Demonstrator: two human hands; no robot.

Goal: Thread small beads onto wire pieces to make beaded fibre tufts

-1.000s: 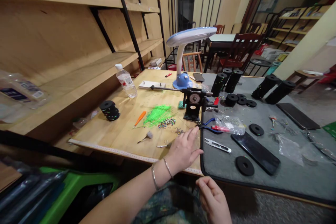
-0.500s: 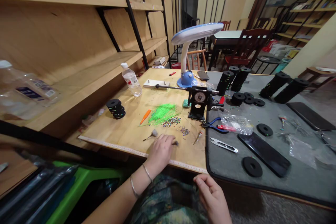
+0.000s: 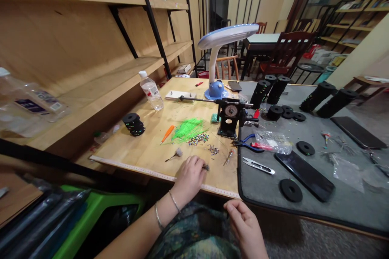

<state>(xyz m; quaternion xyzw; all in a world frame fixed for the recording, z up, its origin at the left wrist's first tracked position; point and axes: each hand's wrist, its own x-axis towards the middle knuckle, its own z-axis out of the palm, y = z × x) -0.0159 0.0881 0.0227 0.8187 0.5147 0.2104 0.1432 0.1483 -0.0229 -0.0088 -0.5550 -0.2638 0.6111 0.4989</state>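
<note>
My left hand (image 3: 191, 173) lies over the table's front edge with its fingers bent and pressed together. A small dark grey tuft (image 3: 206, 167) pokes out at its fingertips. A similar grey tuft on a thin dark stem (image 3: 178, 153) rests on the wood to the left. Lower right, in front of the table edge, my right hand (image 3: 245, 224) is closed in a pinch; a tiny dark bit shows at its fingertips, too small to name. Beyond the left hand are small coloured beads (image 3: 199, 139), a pile of bright green strands (image 3: 188, 129) and an orange pointed tool (image 3: 167, 133).
A black winding machine (image 3: 229, 117) and a blue-white lamp (image 3: 216, 89) stand farther back. On the grey mat (image 3: 267, 190) lie thread snips (image 3: 258, 166), blue-handled pliers (image 3: 247, 141), a black phone (image 3: 305, 176) and several black foam spools (image 3: 291, 190). A water bottle (image 3: 151, 91) stands left.
My left hand has slid slightly to the right along the table edge, and the dark grey tuft has shifted with it. My right hand stays nearly still.
</note>
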